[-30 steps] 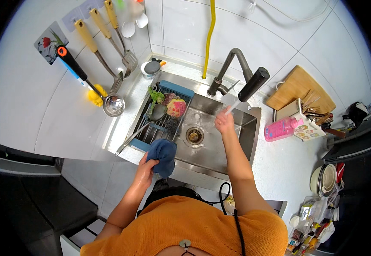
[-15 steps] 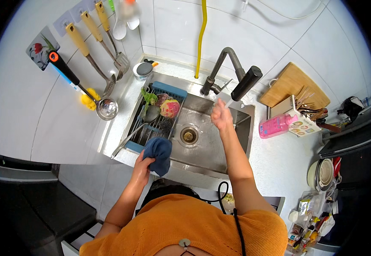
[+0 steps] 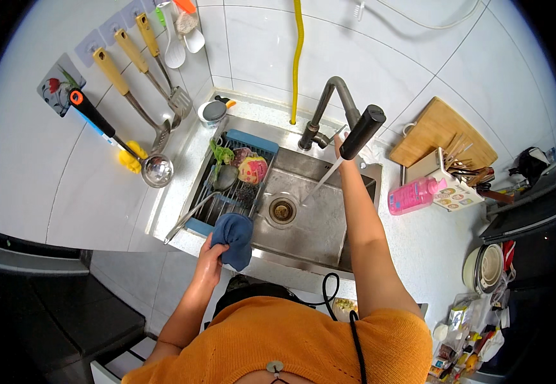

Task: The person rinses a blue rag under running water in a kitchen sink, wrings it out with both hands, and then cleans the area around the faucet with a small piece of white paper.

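Observation:
My left hand [image 3: 211, 253] is closed on a bunched dark blue cloth [image 3: 234, 239] at the sink's near left edge. On the far side of the sink, my right hand [image 3: 340, 148] is up at the faucet's small lever [image 3: 340, 132]. Its fingers are mostly hidden behind the black spray head [image 3: 363, 132], so their grip cannot be made out. A stream of water [image 3: 321, 184] falls slantwise from the spray head into the steel sink [image 3: 303, 233], landing near the drain [image 3: 282, 210].
A blue-ended drying rack [image 3: 252, 142] at the sink's left holds a ladle [image 3: 191, 219], leafy greens and sponges. Right of the sink stand a pink pump bottle [image 3: 412, 196], a utensil holder and a wooden cutting board [image 3: 441, 131]. Utensils hang on the left wall.
My right hand has moved up and away, from below the spray head to the lever. The water stream now reaches the sink floor. My left hand still holds the cloth.

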A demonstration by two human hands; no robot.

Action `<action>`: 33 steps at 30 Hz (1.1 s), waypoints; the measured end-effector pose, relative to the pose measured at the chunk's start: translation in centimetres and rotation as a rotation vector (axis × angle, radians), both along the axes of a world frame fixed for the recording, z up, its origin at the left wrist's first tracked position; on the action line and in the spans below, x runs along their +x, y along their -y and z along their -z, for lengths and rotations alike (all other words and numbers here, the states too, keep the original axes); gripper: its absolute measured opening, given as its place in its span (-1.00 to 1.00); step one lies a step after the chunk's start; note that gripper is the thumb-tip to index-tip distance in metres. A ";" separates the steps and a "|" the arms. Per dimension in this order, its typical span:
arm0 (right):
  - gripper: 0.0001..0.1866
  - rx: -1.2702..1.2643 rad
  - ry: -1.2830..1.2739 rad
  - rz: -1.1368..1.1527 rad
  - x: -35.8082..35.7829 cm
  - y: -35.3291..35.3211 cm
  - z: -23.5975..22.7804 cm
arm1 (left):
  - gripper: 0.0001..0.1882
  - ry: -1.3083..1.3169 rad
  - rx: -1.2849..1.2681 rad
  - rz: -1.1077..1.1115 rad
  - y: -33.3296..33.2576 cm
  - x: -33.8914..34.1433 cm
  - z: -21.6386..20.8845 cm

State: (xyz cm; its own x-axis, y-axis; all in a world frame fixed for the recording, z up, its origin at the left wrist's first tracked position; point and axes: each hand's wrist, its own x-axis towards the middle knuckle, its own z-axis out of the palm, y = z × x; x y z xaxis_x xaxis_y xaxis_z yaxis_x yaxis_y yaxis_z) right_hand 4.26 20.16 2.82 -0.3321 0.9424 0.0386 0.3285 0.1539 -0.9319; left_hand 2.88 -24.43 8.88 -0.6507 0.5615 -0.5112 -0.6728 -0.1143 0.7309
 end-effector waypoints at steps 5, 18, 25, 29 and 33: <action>-0.48 0.137 0.107 -0.219 -1.3 -0.6 -0.2 | -0.51 0.014 0.002 0.004 -0.7 0.9 0.6; -0.67 0.254 1.167 -0.701 15.8 5.3 1.5 | -0.46 -0.058 0.007 0.227 -6.2 4.1 1.0; -0.86 0.568 0.458 0.115 25.2 4.5 -5.0 | -0.53 -0.009 0.026 0.214 -7.0 6.1 0.7; -0.85 0.615 0.333 0.432 29.4 1.7 -9.2 | -0.52 -0.011 0.029 0.198 -7.0 7.0 0.6; -0.75 0.792 0.250 0.420 30.1 -0.9 -11.7 | -0.52 -0.019 0.022 0.205 -6.9 7.8 0.5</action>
